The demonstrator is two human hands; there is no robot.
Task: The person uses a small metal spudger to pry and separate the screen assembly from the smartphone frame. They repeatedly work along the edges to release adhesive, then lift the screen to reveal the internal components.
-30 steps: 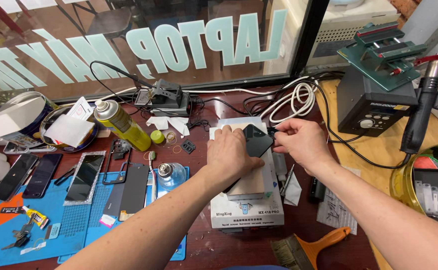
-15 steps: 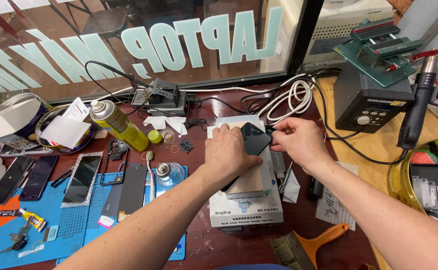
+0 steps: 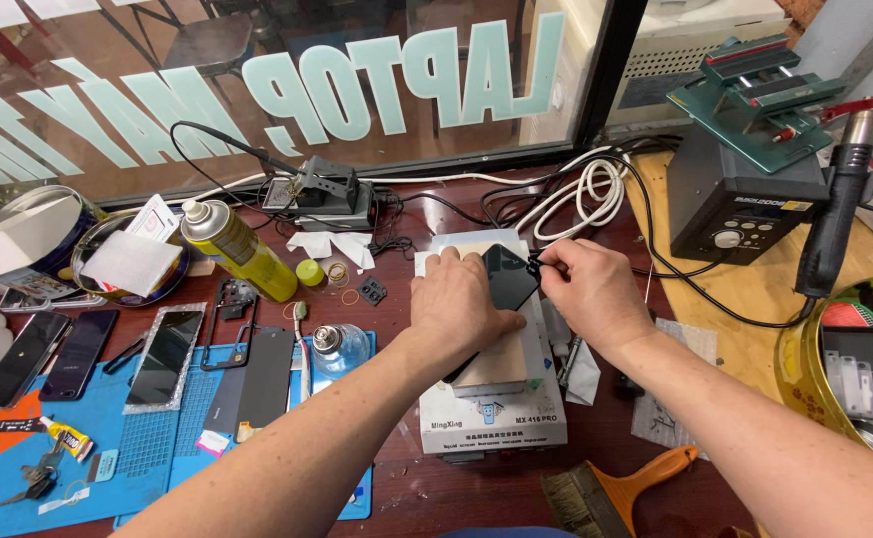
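A black phone [image 3: 509, 276] lies tilted on the tan top plate of a white heating box [image 3: 493, 413] in the middle of the bench. My left hand [image 3: 459, 304] presses down on the phone and covers its lower half. My right hand [image 3: 590, 295] pinches something small and dark at the phone's upper right edge, too small to make out.
A blue mat [image 3: 88, 453] at the left carries several phones, a screen [image 3: 163, 356] and a glue tube. A yellow spray can [image 3: 233, 248] lies behind it. At the right stand a hot-air station [image 3: 745, 204] with its wand [image 3: 835, 214] and a round tin [image 3: 840, 369]. An orange brush [image 3: 616, 488] lies in front.
Both hands stay on the phone atop the heating box. The view has shifted slightly; nothing has visibly been picked up or let go.
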